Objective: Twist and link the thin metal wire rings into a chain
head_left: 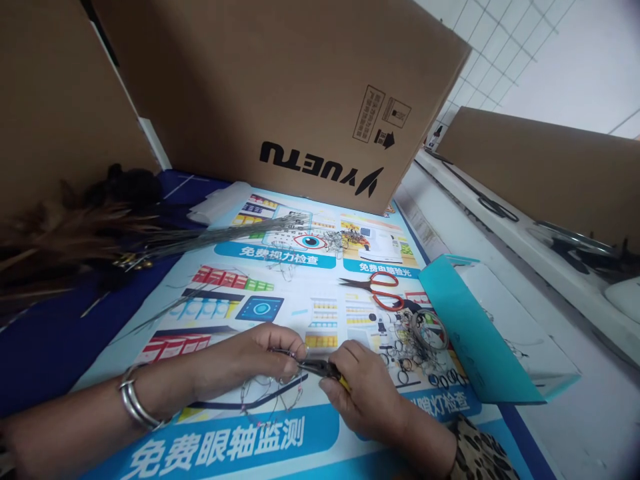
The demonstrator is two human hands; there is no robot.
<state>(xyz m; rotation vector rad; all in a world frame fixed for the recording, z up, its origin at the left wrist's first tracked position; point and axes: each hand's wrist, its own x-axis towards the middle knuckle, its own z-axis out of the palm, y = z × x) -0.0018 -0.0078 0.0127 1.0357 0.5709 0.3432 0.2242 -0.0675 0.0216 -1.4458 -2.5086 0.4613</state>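
Left hand (255, 359): one, thumb and fingers pinching beaded wire (270, 408), which dangles at 8 o'clock from the pliers (320, 367).
Right hand (363, 390): one, clenched round the pliers' handles, tips reaching the left fingertips.
Table covering: one printed poster (320, 427) with blue caption bands, over blue cloth (40, 363) at 9 o'clock.
Small rings (407, 360): too tangled to count, heaped at 3 o'clock.
Teal box (465, 327): one, past the rings, 3 o'clock.
Scissors (387, 290): one red-handled pair, 1 o'clock.
Wire stems (235, 233): one bundle, 11 o'clock.
Cardboard (280, 73): three panels, 10, 12 and 2 o'clock.
Wall (517, 37): white, dark-gridded, 1 o'clock.
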